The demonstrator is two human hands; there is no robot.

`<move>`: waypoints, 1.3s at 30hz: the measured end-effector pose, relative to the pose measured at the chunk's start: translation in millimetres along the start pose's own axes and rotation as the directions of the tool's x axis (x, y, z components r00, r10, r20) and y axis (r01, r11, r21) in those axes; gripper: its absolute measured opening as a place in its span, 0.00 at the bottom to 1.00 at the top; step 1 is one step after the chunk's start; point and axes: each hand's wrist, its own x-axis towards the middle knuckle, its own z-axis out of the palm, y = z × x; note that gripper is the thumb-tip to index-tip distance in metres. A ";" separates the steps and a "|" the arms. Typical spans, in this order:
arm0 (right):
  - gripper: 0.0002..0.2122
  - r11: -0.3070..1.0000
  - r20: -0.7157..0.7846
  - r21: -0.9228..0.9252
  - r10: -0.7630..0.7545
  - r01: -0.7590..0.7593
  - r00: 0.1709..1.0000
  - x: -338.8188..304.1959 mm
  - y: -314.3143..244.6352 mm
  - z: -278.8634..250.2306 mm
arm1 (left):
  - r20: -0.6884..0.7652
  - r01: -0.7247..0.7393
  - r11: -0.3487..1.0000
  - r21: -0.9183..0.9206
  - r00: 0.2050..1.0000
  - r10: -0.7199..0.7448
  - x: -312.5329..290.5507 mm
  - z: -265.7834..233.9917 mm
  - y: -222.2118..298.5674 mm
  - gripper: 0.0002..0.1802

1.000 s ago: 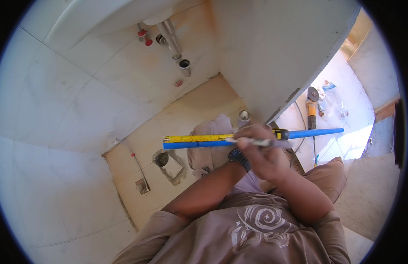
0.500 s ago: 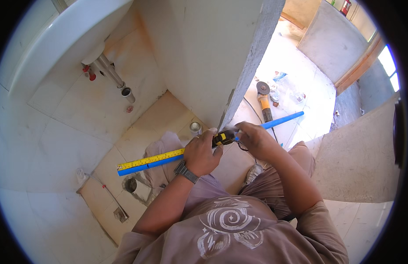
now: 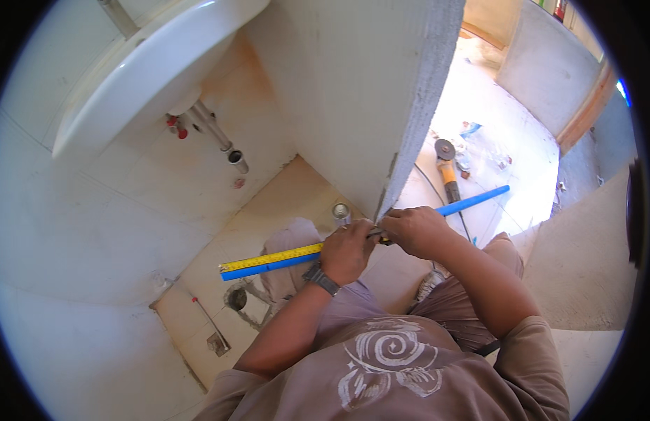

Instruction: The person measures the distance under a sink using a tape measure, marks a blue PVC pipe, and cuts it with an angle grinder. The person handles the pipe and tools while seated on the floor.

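A long blue pipe (image 3: 479,199) lies slantwise across my lap, passing under both hands. Along its left part runs the yellow blade of a tape measure (image 3: 272,257), its end near the pipe's left end. My left hand (image 3: 347,250), with a dark watch at the wrist, is closed around the pipe and blade. Close beside it, my right hand (image 3: 414,231) has its fingers curled over the tape measure's case, of which only a small black and yellow bit shows. A thin greyish piece is visible between the two hands; its kind is unclear.
An angle grinder (image 3: 447,170) with its cord lies on the bright floor beyond the wall edge (image 3: 419,119). A can (image 3: 341,213) stands ahead of my left hand. A white basin (image 3: 156,77) overhangs at upper left. A round floor hole (image 3: 236,299) is at lower left.
The view has shifted, so the scene sits further right. My right hand has moved in against my left and now covers most of the tape case, which showed plainly between them before.
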 end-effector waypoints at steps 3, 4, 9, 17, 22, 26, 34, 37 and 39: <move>0.06 1.000 0.041 0.007 0.014 -0.014 0.999 3.7 -2.4 -6.4 | -0.011 -0.040 0.999 0.016 0.999 0.040 -0.7 1.7 -3.8 0.15; 0.06 1.000 0.046 0.027 0.014 -0.015 0.999 4.3 -2.4 -8.0 | -0.009 -0.046 0.999 0.018 0.999 0.046 -1.1 2.3 -4.6 0.14; 0.06 0.999 0.101 0.029 0.010 -0.013 0.995 7.6 6.1 -15.3 | 0.005 -0.060 0.998 0.004 0.998 0.060 -1.6 1.5 -4.9 0.13; 0.13 0.971 -0.308 0.229 0.139 -0.068 0.941 3.6 10.6 -34.0 | -0.024 0.017 1.000 0.001 1.000 -0.017 0.7 1.2 0.4 0.09; 0.22 0.461 -0.347 0.887 0.699 -0.024 0.626 -2.5 14.4 -32.9 | -0.016 0.063 0.997 -0.054 0.998 -0.064 1.5 4.5 -2.2 0.12; 0.22 0.130 -0.116 0.991 0.798 0.020 0.591 6.4 13.1 -8.4 | -0.081 -0.005 0.997 -0.072 0.997 -0.001 2.4 4.0 -0.9 0.10; 0.22 0.130 -0.122 0.991 0.807 0.027 0.577 8.9 15.9 16.5 | -0.093 -0.016 0.997 -0.074 0.996 0.009 3.4 0.3 1.1 0.11; 0.22 0.159 -0.126 0.987 0.797 -0.004 0.590 9.1 15.6 20.3 | -0.090 -0.022 0.996 -0.091 0.996 0.014 3.8 0.6 1.0 0.11; 0.21 0.144 -0.120 0.990 0.788 0.009 0.603 9.3 13.4 24.8 | -0.081 -0.013 0.998 -0.065 0.997 0.008 3.8 1.1 1.0 0.11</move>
